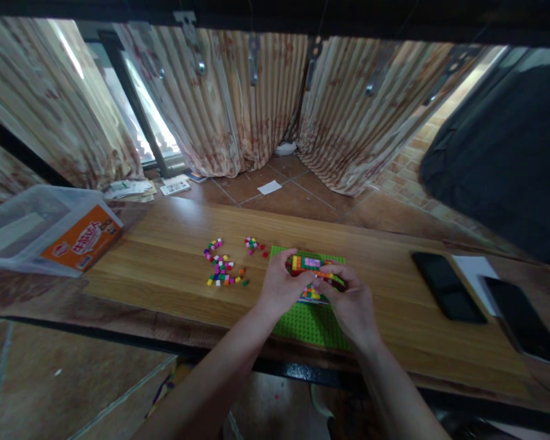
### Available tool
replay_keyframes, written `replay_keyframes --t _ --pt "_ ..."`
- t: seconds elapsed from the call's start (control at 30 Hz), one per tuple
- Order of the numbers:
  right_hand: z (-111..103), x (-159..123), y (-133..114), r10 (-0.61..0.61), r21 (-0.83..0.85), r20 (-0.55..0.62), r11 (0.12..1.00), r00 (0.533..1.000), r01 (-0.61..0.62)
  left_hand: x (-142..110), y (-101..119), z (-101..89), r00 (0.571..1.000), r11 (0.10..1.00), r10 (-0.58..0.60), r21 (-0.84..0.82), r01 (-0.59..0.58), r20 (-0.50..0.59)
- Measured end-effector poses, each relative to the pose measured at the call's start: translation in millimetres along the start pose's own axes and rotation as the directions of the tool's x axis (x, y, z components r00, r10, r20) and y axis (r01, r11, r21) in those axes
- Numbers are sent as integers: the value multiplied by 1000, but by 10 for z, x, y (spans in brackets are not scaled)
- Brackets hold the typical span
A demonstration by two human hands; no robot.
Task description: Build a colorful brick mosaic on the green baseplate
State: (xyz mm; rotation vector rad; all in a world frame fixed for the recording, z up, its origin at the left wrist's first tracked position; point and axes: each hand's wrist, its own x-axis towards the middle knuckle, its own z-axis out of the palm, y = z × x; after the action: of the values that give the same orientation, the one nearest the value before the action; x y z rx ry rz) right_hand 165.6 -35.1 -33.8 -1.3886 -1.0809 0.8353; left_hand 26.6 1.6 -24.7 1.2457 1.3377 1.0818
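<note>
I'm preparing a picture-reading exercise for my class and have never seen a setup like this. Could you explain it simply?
There is no robot here: these are a person's bare left hand and right hand. The single picture comes from a camera worn on that person's head, looking forward and down.

Both hands are around a colourful toy-brick build over a green studded baseplate; whether they also pinch a loose brick is too small to tell. Left of them, small loose bricks lie scattered on the wooden tabletop. Farther left stands a translucent plastic bin with an orange label. To the right are two dark-screened devices near white paper.
</note>
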Motion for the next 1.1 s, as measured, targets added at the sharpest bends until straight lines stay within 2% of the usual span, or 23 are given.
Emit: replay_keyframes --t 0.3,0.57,0.73,0.87,1.0,1.1 --pt "-6 -10 -19 -37 -34 5 999 999 37 -21 193 29 1000 982 -13 186 16 -15" --pt "-31 -9 -3 -1 -51 -8 999 1000 1 -43 179 47 999 988 36 151 -31 -31" --pt "-43 3 3 68 -36 -4 997 998 -68 -66 148 50 998 985 66 159 -63 -16" --pt "-35 1 -65 110 33 10 993 994 -110 -51 130 6 998 994 56 95 -56 12" --pt "-25 6 -145 164 188 -17 970 986 -158 2 84 -73 1000 997 10 -76 -8 23" --pt "-16 12 -150 161 207 -38 967 986 -150 35 67 -126 1000 985 -9 -173 10 8"
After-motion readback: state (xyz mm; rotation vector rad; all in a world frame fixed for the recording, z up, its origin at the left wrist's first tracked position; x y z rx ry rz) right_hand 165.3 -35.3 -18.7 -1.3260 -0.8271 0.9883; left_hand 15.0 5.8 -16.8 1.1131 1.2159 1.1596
